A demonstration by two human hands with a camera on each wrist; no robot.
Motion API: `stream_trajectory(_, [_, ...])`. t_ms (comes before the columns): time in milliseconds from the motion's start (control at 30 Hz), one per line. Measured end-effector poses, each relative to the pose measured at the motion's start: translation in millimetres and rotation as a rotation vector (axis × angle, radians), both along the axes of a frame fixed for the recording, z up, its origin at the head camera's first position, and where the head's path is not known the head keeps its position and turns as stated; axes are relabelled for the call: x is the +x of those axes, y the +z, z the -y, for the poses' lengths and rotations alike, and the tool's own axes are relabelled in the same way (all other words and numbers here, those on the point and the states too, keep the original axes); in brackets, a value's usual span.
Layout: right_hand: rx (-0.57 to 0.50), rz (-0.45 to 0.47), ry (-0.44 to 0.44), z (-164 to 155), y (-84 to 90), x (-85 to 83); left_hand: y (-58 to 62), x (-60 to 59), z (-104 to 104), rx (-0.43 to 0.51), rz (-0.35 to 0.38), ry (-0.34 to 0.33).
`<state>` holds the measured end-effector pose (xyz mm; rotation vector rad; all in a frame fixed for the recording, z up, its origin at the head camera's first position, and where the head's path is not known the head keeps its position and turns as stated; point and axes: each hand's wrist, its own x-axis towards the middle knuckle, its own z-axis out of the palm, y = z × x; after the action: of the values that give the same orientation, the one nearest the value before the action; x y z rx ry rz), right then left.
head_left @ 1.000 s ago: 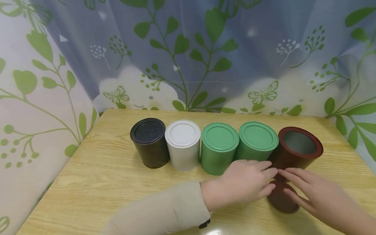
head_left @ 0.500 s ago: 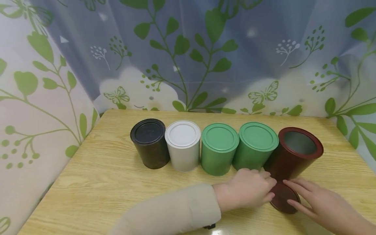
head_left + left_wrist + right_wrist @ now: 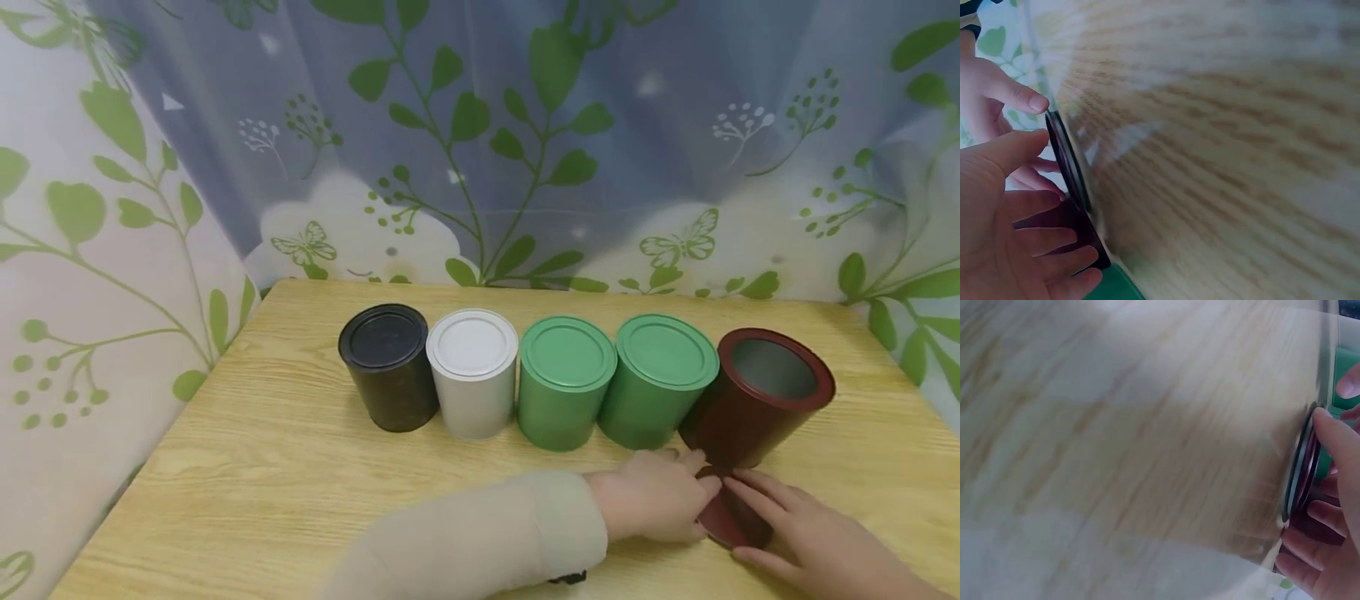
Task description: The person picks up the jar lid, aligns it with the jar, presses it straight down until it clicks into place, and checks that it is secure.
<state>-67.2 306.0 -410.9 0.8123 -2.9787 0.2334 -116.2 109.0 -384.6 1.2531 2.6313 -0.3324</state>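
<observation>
A dark red lid (image 3: 722, 515) lies tipped on the wooden table (image 3: 262, 483), just in front of an open dark red can (image 3: 753, 412). My left hand (image 3: 693, 500), in a beige sleeve, curls its fingers at the lid's left edge. From the right, my right hand (image 3: 759, 515) grips the opposite edge with thumb and fingers. The left wrist view shows the lid (image 3: 1067, 164) edge-on between my left hand (image 3: 1035, 206) and a fingertip of the other hand. The right wrist view shows the lid (image 3: 1302, 469) pinched by my right hand (image 3: 1325, 487).
A row of closed cans stands left of the red one: black (image 3: 388, 367), white (image 3: 472, 375) and two green ones (image 3: 566, 383) (image 3: 660, 379). A leaf-patterned curtain (image 3: 480, 133) hangs behind and to the left of the table.
Both hands have drawn back toward me and closed in on the lid. The lid's left side has lifted, so it now looks narrower and tilted.
</observation>
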Motion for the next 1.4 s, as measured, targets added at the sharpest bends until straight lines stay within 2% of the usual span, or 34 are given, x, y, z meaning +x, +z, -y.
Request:
stream_trajectory(167, [0.044, -0.02, 0.036, -3.6, -7.3, -1.2, -3.4, 1.3, -7.4, -0.039, 0.028, -0.024])
stream_trajectory(300, [0.066, -0.092, 0.087, -3.4, -13.0, -3.1, -5.1, 3.6, -8.8, -0.054, 0.055, -0.044])
stream_trajectory(433, [0.036, -0.166, 0.12, -0.6, -16.5, -3.7, -5.6, 4.6, -8.6, -0.048, 0.056, -0.063])
stream_trajectory(600, [-0.004, -0.17, 0.098, 3.1, -15.2, -0.7, -6.0, 6.8, -7.1, -0.041, 0.046, -0.092])
stream_trajectory(800, [-0.057, -0.199, 0.079, 7.3, -4.1, 2.3, -0.8, 5.3, 0.5, -0.011, -0.001, -0.131])
stream_trajectory(1100, [-0.081, -0.108, 0.019, 12.5, 21.7, 3.0, 12.9, 1.5, 16.0, 0.075, -0.062, -0.172])
stream_trajectory(1300, [-0.101, -0.167, 0.017, 11.1, 35.0, 4.4, 24.6, 0.7, 21.6, 0.13, -0.062, -0.169])
stream_trajectory(1400, [-0.103, -0.205, 0.017, 10.8, 42.0, 4.5, 31.9, 0.9, 24.8, 0.166, -0.086, -0.182])
